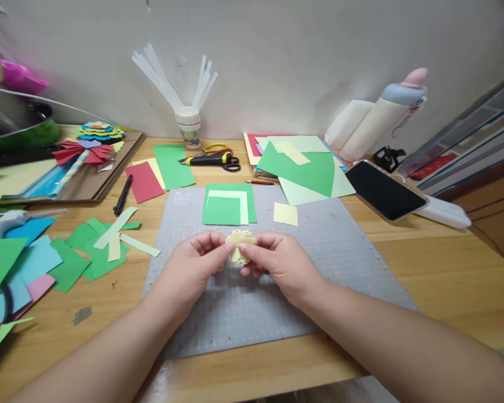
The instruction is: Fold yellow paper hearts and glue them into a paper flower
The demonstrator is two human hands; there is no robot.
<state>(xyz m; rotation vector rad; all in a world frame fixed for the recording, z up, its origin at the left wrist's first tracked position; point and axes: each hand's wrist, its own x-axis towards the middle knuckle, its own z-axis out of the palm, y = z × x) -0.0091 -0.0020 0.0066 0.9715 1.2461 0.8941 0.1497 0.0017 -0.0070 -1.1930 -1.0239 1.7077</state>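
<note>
Over the grey cutting mat point(277, 313) I hold a small pale yellow paper flower point(238, 254) between both hands. My left hand point(199, 254) pinches its left edge between thumb and fingers. On the other side, my right hand point(279, 260) grips it, the thumb lying across its front. Just beyond my hands lie a green paper square point(222, 210) with a pale L-shaped strip point(244, 207) on it. A pale yellow paper piece point(285, 214) rests on the mat to the right.
Green paper scraps point(96, 252) spread at the left. Scissors point(232, 163), a yellow-black cutter point(204, 159) and paper cups point(190, 131) with white strips stand or lie at the back. Stacked coloured sheets point(302, 168), a phone point(386, 190) and a bottle point(382, 120) are at the right.
</note>
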